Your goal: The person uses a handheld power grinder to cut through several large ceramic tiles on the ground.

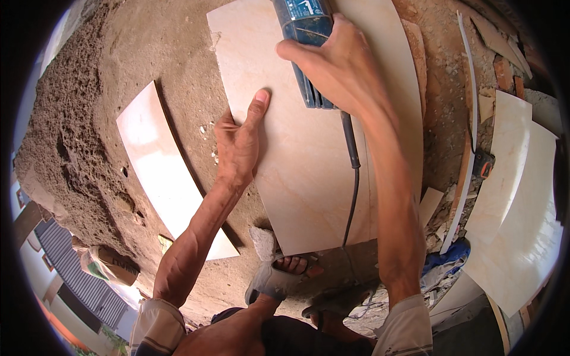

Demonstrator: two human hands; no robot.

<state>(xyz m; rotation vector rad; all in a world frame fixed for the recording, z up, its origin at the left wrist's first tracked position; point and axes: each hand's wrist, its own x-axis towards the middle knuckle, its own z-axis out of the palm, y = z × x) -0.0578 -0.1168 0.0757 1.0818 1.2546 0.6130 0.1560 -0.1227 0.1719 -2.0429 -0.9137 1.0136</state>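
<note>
A large cream marbled tile (309, 184) lies in front of me on sandy ground, with a faint straight line along its right part. My right hand (335, 71) grips a blue corded power tool (300, 21) over the tile's upper part; the tool's front end is out of view, and its black cord runs down across the tile. My left hand (240, 133) holds the tile's left edge, thumb on the top face and fingers curled at the edge. A narrow tile strip (166, 178) lies apart to the left.
Sand (62, 136) is heaped at the left, with a sack (110, 264) lower down. At the right lie a long pale strip (460, 202), a tape measure (483, 164), tile pieces (507, 225), rubble and blue sheeting (439, 261). My sandalled feet (279, 273) are below the tile.
</note>
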